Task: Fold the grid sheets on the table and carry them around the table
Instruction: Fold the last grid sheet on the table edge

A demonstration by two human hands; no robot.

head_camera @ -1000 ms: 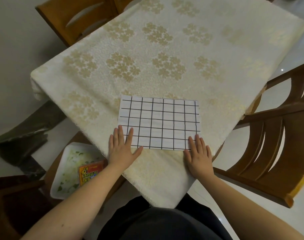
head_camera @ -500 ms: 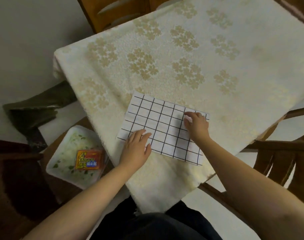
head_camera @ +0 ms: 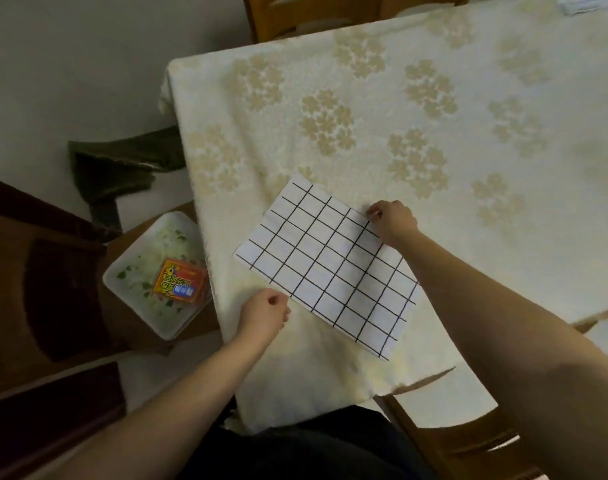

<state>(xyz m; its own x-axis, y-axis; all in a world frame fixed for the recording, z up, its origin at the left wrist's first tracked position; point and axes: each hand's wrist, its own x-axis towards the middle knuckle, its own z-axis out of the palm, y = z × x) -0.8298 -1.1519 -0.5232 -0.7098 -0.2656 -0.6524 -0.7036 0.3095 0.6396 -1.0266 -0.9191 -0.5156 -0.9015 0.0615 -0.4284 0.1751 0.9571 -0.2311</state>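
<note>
The sheet (head_camera: 330, 268) is lying flat on the table (head_camera: 434, 98), near the corner closest to the person. It is white with black lines that make squares. It is sitting a bit crooked on the cloth.

The right hand (head_camera: 392, 220) is pinching the far edge of the sheet with curled fingers. The arm is reaching over the right side of the sheet.

The left hand (head_camera: 266, 315) is sitting at the near edge of the sheet. Its fingers are curled, and it looks like it is pinching that edge, but the grip is hard to see.

The table is wearing a pale cloth with gold flowers. Wooden chairs are standing at the far side (head_camera: 330, 15) and at the near right (head_camera: 469, 445).

Left of the table, a white tray (head_camera: 136, 271) is sitting on something brown. A small orange box (head_camera: 179, 280) is lying in the tray, with green bits around it. A dark green bag (head_camera: 122, 164) is lying on the floor nearby.
</note>
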